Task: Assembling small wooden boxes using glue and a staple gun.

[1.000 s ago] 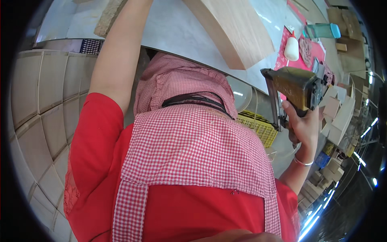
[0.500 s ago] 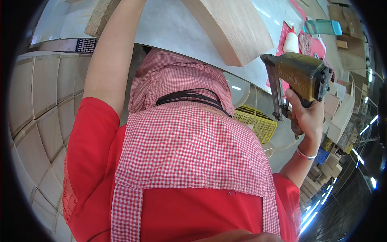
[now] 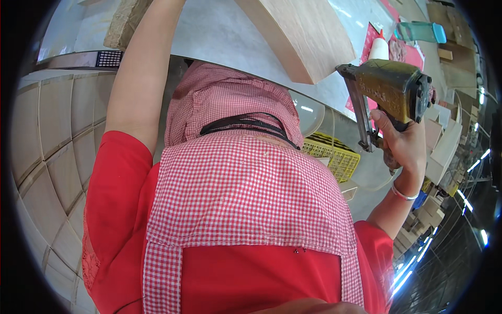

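Observation:
My right hand (image 3: 403, 145) grips the handle of a worn brass-coloured pneumatic nail gun (image 3: 393, 93), held up at the right with its nose and magazine pointing down. It hangs just right of the end of a curved pale wooden panel (image 3: 302, 35) that lies on the grey table (image 3: 225, 36). A thin bangle (image 3: 405, 194) circles that wrist. My left arm (image 3: 141, 83) reaches up along the left past a rough chipboard block (image 3: 124, 23); the hand itself is cut off by the top edge. My red shirt and checked apron (image 3: 246, 193) fill the middle.
A white glue bottle (image 3: 379, 47) stands on a red mat (image 3: 360, 102), with a teal container (image 3: 419, 32) behind it. A yellow slotted crate (image 3: 334, 157) sits under the table edge. Stacked pale panels (image 3: 47, 136) lie at the left, and wooden blocks (image 3: 444, 149) at the right.
My right hand has lifted the nail gun higher and closer to the end of the curved panel. My left arm stays stretched upward.

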### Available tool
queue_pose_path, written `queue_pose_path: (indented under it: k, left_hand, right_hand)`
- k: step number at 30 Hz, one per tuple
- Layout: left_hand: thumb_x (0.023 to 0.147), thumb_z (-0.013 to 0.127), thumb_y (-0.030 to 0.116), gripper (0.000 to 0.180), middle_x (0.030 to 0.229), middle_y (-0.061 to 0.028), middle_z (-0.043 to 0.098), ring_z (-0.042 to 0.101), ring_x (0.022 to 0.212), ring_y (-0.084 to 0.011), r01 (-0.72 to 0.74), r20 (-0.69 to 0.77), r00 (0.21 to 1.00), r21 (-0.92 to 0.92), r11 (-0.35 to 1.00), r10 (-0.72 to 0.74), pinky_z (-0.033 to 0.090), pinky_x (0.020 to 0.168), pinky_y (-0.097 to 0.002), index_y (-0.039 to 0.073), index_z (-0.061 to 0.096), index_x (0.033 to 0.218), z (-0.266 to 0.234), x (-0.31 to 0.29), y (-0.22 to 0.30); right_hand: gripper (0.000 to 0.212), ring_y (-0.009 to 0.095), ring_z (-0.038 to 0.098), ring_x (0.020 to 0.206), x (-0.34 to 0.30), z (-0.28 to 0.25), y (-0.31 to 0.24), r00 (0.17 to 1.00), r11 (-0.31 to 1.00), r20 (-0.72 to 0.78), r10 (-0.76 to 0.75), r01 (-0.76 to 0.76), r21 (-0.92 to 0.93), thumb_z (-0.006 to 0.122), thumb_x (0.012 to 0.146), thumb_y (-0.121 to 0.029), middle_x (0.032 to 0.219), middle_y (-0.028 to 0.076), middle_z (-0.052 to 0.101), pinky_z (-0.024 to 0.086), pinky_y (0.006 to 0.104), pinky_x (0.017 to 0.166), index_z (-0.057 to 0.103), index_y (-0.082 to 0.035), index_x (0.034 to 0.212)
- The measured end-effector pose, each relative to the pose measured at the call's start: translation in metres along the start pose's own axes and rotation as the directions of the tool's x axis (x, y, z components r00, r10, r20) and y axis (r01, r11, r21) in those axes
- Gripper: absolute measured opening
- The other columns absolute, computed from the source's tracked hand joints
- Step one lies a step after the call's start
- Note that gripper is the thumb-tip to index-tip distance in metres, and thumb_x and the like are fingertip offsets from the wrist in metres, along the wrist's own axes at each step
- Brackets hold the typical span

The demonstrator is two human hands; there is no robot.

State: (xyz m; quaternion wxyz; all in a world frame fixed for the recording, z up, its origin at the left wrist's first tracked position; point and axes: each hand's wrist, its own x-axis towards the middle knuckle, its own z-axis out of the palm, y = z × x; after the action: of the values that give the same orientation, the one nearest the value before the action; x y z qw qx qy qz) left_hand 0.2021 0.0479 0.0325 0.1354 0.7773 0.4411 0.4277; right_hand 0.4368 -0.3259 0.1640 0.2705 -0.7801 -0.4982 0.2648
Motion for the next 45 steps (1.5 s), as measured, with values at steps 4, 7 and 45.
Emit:
queue_pose_path:
  k: [4, 7, 45]
  left_hand:
    - [0.083, 0.064, 0.024, 0.029, 0.097, -0.0209, 0.07, 0.066, 0.095, -0.0369, -0.031, -0.006, 0.999, 0.014, 0.999, 0.031, 0.051, 0.086, -0.0422, 0.0, 0.072, 0.098, 0.001, 0.001, -0.003]
    - [0.083, 0.064, 0.024, 0.03, 0.098, -0.022, 0.07, 0.066, 0.097, -0.0369, -0.03, 0.026, 0.999, 0.045, 0.999, 0.029, 0.05, 0.087, -0.0424, 0.0, 0.072, 0.1, -0.003, 0.001, -0.003]
    - [0.057, 0.082, 0.05, 0.081, 0.115, -0.0189, 0.06, 0.054, 0.114, -0.0296, -0.54, 0.71, 0.595, 0.006, 0.842, 0.377, 0.043, 0.098, -0.0452, -0.006, 0.061, 0.112, 0.046, -0.069, 0.222]
  right_hand:
    - [0.035, 0.011, 0.06, 0.08, 0.006, -0.008, -0.012, 0.997, 0.999, 0.065, 0.04, -0.038, -0.02, 0.079, 0.082, -0.008, 0.094, 0.003, 0.069, 0.05, 0.0288, 0.073, 0.064, 0.0, 0.112]
    - [0.034, 0.011, 0.06, 0.079, 0.013, -0.011, -0.022, 0.979, 0.975, 0.095, 0.178, -0.163, -0.151, 0.079, 0.082, -0.008, 0.093, 0.004, 0.07, 0.05, 0.0288, 0.073, 0.064, 0.0, 0.111]
    - [0.025, 0.005, 0.046, 0.043, -0.022, -0.017, 0.031, 0.941, 0.955, -0.185, 0.282, -0.258, 0.147, 0.077, 0.086, -0.02, 0.065, -0.002, 0.059, 0.035, 0.0226, 0.038, 0.065, -0.001, 0.097]
